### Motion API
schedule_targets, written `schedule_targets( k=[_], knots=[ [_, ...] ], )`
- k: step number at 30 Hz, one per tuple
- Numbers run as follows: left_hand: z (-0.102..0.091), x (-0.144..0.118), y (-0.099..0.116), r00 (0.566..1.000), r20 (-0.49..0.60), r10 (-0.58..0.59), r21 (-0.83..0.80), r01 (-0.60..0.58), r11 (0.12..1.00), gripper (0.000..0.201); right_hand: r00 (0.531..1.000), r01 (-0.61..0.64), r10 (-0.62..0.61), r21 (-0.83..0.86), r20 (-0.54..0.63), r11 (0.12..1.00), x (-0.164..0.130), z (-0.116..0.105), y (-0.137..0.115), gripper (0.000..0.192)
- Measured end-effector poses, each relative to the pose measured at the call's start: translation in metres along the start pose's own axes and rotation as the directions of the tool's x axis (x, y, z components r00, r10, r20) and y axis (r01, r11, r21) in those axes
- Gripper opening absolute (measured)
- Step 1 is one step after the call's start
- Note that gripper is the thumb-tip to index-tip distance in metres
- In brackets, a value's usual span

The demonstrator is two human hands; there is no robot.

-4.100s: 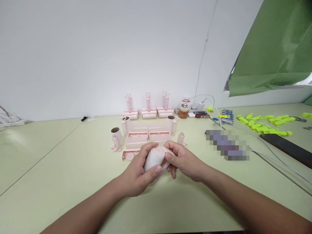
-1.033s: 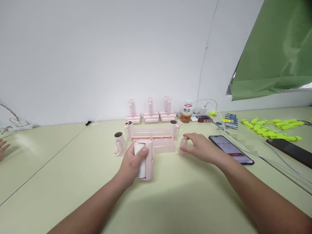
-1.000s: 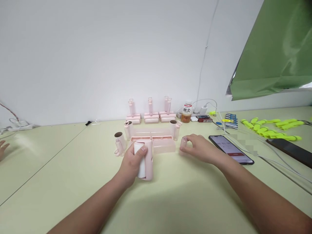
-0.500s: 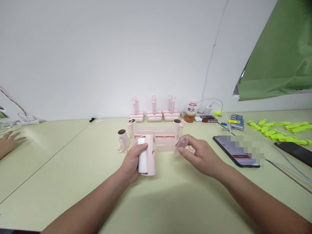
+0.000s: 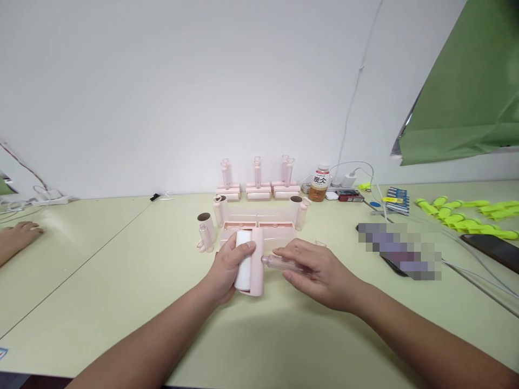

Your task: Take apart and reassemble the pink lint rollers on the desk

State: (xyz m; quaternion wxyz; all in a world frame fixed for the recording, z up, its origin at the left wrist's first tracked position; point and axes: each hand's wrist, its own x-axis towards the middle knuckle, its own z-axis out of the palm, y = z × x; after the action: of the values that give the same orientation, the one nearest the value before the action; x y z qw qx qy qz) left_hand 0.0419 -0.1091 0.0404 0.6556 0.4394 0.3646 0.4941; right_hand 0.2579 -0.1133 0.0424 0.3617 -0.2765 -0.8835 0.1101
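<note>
Left hand (image 5: 227, 267) clasps the roller head (image 5: 250, 260); right hand (image 5: 312, 266) pinches the clear handle (image 5: 279, 263), tip beside it; next, judged: straight push into its side.

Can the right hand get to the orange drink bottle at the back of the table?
Probably not yet. The right hand is wrapped around a clear pink handle, so it isn't free. The drink bottle stands far back by the wall, past the pink trays, though nothing tall blocks the way.
</note>
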Motion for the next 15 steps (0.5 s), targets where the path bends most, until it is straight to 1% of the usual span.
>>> schedule_targets(
  k=[3, 6, 10, 15],
  knots=[
    [-0.0009, 0.0012, -0.0006, 1.0, -0.003, 0.002, 0.016, -0.002, 1.0, 0.038, 0.999, 0.024, -0.023, 0.024, -0.025, 0.999, 0.0009, -0.0009, -0.0019, 0.03],
    [-0.0009, 0.0019, -0.0006, 1.0, -0.019, -0.006, 0.032, 0.006, 0.999, 0.04, 0.999, 0.02, -0.02, 0.026, -0.029, 0.999, 0.0006, -0.001, -0.0024, 0.03],
    [0.0013, 0.0006, 0.0005, 0.998, -0.059, 0.008, 0.09, -0.003, 0.996, 0.045, 1.0, 0.006, -0.007, -0.043, -0.015, 0.999, -0.0013, 0.0001, -0.0029, 0.031],
    [0.0043, -0.0016, 0.0023, 0.996, -0.085, 0.034, 0.141, -0.022, 0.99, 0.046, 0.999, 0.03, -0.033, -0.103, -0.026, 0.994, -0.0014, 0.001, -0.0055, 0.03]
  ],
)
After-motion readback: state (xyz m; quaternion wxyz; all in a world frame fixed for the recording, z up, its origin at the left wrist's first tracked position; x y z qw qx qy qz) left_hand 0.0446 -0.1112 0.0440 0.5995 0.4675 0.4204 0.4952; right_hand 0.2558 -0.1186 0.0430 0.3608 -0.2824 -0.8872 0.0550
